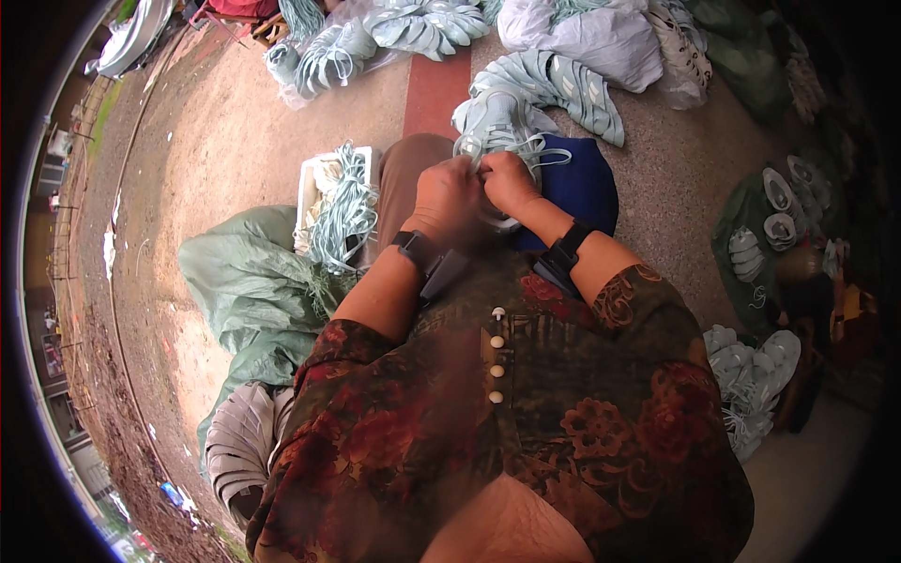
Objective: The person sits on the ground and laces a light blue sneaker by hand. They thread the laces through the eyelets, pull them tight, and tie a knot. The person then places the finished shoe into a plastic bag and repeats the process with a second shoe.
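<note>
A pale blue-grey lace-up shoe upper (496,114) rests over my lap, its toe pointing away from me. Both hands meet at its lacing, fingertips nearly touching. My left hand (443,199) is closed in a pinch on the shoelace at the left of the lacing. From the right, my right hand (510,183) also pinches the shoelace, close to the eyelets. A loose loop of pale blue shoelace (556,153) trails to the right over dark blue cloth (584,188). My fingers hide the exact bit of lace they grip.
A white box (306,192) holding bundled pale blue laces (345,211) stands left of my lap. Green sacking (249,272) lies beside it. Stacked shoe uppers (554,84) curve beyond my hands, near white bags (587,38). More uppers (755,375) lie at right.
</note>
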Demonstrator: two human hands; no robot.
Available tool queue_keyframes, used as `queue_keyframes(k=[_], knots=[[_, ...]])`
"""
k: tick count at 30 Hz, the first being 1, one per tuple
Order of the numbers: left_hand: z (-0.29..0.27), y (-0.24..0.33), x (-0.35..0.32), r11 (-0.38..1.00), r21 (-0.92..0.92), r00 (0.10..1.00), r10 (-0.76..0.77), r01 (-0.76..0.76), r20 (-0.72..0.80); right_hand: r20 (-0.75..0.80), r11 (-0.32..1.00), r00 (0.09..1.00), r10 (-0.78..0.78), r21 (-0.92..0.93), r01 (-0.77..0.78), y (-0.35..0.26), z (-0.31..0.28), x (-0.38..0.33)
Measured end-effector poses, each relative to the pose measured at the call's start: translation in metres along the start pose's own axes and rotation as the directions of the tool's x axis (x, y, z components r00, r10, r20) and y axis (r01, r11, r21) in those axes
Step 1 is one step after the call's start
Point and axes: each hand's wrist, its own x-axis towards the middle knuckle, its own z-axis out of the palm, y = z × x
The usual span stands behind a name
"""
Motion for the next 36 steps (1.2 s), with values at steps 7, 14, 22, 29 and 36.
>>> queue_keyframes(k=[7, 14, 22, 29, 36], knots=[[-0.008, 0.004, 0.000, 0.991, -0.130, 1.000, -0.026, 0.025, -0.005, 0.482, 0.876, 0.826, -0.291, -0.214, 0.433, 0.006, -0.037, -0.042], [-0.002, -0.001, 0.000, 0.993, -0.117, 0.998, -0.036, 0.029, -0.057, 0.400, 0.770, 0.819, -0.412, -0.328, 0.548, 0.006, -0.039, -0.070], [-0.002, -0.001, 0.002, 0.996, -0.084, 0.999, -0.038, 0.038, -0.006, 0.279, 0.570, 0.741, -0.611, -0.495, 0.656, 0.026, -0.021, -0.061], [-0.002, -0.024, -0.004, 0.603, -0.768, 0.960, -0.274, 0.215, 0.053, 0.087, 0.814, 0.817, -0.570, -0.082, 0.576, 0.006, -0.044, -0.071], [-0.007, -0.019, 0.002, 0.449, -0.841, 0.922, -0.364, 0.301, 0.136, -0.013, 0.870, 0.870, -0.493, -0.008, 0.493, 0.002, -0.069, -0.087]])
